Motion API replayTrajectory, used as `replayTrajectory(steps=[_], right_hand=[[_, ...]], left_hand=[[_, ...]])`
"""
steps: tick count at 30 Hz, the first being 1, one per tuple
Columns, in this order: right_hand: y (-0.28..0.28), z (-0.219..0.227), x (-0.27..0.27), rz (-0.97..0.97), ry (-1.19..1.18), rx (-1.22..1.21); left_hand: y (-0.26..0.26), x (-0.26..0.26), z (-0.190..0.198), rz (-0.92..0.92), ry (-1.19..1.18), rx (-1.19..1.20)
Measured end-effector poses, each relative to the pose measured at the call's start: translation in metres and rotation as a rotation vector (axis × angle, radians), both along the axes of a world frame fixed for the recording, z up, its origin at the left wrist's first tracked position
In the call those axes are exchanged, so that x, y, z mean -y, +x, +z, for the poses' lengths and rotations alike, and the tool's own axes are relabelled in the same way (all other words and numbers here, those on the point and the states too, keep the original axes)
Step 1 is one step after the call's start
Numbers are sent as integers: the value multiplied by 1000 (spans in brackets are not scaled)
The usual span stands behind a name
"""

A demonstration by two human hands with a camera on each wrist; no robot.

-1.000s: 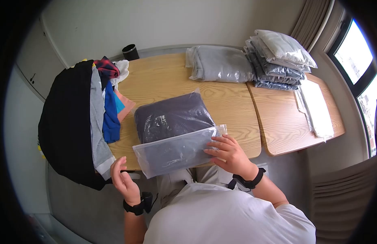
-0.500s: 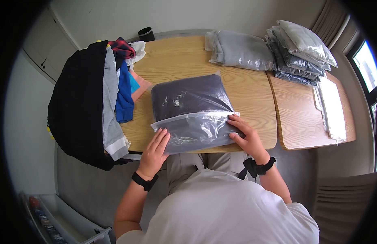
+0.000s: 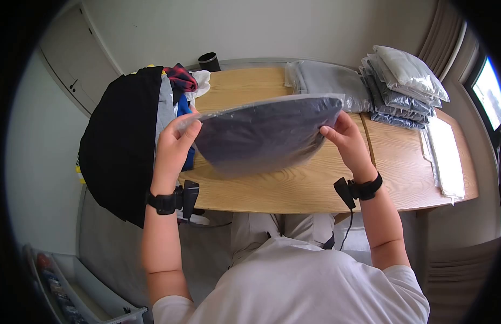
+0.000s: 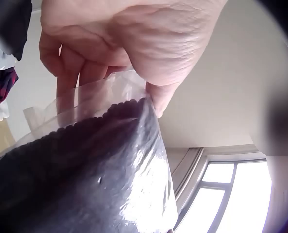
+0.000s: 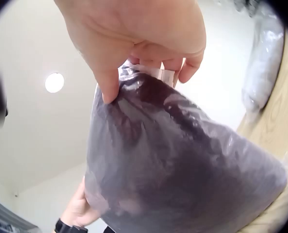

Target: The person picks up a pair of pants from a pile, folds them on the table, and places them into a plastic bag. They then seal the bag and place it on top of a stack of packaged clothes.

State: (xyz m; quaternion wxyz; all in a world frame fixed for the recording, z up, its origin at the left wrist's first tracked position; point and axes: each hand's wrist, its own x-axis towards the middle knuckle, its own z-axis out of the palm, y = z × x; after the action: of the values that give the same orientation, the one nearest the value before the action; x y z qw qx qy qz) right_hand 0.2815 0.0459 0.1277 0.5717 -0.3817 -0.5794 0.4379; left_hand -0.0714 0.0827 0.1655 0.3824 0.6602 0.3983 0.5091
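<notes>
A clear plastic bag (image 3: 266,132) with a dark, folded garment inside is held tilted above the table, its long upper edge between both hands. My left hand (image 3: 176,143) pinches the upper left corner, thumb in front and fingers behind. In the left wrist view a clear flap of plastic (image 4: 112,87) sticks out past the dark fabric at that hand. The upper right corner is pinched by my right hand (image 3: 352,143). From the right wrist the bag's broad face (image 5: 168,160) looks wrinkled, and it slopes down toward the tabletop.
A heap of clothes (image 3: 123,135), mostly black, fills the table's left end. Bagged grey clothing (image 3: 331,83) and a stack of bagged garments (image 3: 401,97) stand at the back right. Flat white bags (image 3: 445,162) lie at the right, and a plastic bin (image 3: 91,291) stands lower left.
The bag has gone from lying on the table to being raised and tilted. Both hands have moved from its near part up to its upper corners, which they now pinch.
</notes>
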Motion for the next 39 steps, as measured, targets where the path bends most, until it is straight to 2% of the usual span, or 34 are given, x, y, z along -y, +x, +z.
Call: replayTrajectory(steps=[1,3,6,7,10,12,13,15,17,19,20,21,22,23,24,25,26,27,28,29,31,32,33,34,35,39], right_hand=[[-2,1,-9,6,12,-3],[-7,-2,-28,-9,-63,-168],[-9,-11,-28,-8,-66,-118],[-10,-14,-24,21,-75,-66],[-15,-26,-22,-18,-88,-32],[-14,-25,-20,-58,-104,1],[-11,-23,-21,-102,-91,20],[-10,-1,-13,-195,-62,101],[2,14,-8,-218,-235,211],[6,16,-6,-178,-298,190],[10,10,-9,-164,-422,325],[16,1,-13,-149,-547,459],[32,-37,-29,-137,-648,494],[35,-49,-31,-138,-658,498],[36,-55,-32,-108,-771,566],[39,-60,-32,-76,-882,633],[30,-56,-27,-237,-717,781],[25,-51,-16,-325,-331,1072],[20,-46,-7,-289,-144,1082],[7,-33,4,-247,38,1084],[-13,-21,24,-2,361,1312],[-18,-30,27,134,325,1319],[-19,-38,26,141,317,1314],[-19,-46,23,206,347,1372],[-20,-51,20,274,376,1430],[-19,-58,16,306,340,1411]], left_hand=[[-7,-13,-10,-49,-97,85],[1,-19,-22,-260,-145,211],[12,-15,-45,-208,-86,34],[15,-12,-51,-255,-118,57],[15,-15,-63,-222,-51,87],[16,-18,-59,-89,59,-188],[17,-17,-60,-92,53,-185],[27,-7,-34,-43,127,-208],[24,-12,-33,-73,99,-285],[21,-24,-45,-257,-142,-401],[32,-12,-33,-266,-174,-407],[34,-14,-42,-271,-183,-404],[35,-21,-59,-268,-454,-472],[37,-29,-80,-262,-726,-535],[40,-34,-94,-203,-704,-638],[37,-36,-106,-206,-710,-634],[41,-26,-87,-11,-447,-910],[43,-21,-73,191,-164,-1165],[39,-18,-74,258,99,-1136],[39,-16,-71,255,86,-1137],[40,-8,-66,-267,593,-869],[44,-2,-66,-396,596,-974],[49,4,-69,-528,600,-1075],[51,7,-84,-583,512,-1059],[49,9,-88,-588,500,-1058],[51,8,-96,-598,441,-1099]])
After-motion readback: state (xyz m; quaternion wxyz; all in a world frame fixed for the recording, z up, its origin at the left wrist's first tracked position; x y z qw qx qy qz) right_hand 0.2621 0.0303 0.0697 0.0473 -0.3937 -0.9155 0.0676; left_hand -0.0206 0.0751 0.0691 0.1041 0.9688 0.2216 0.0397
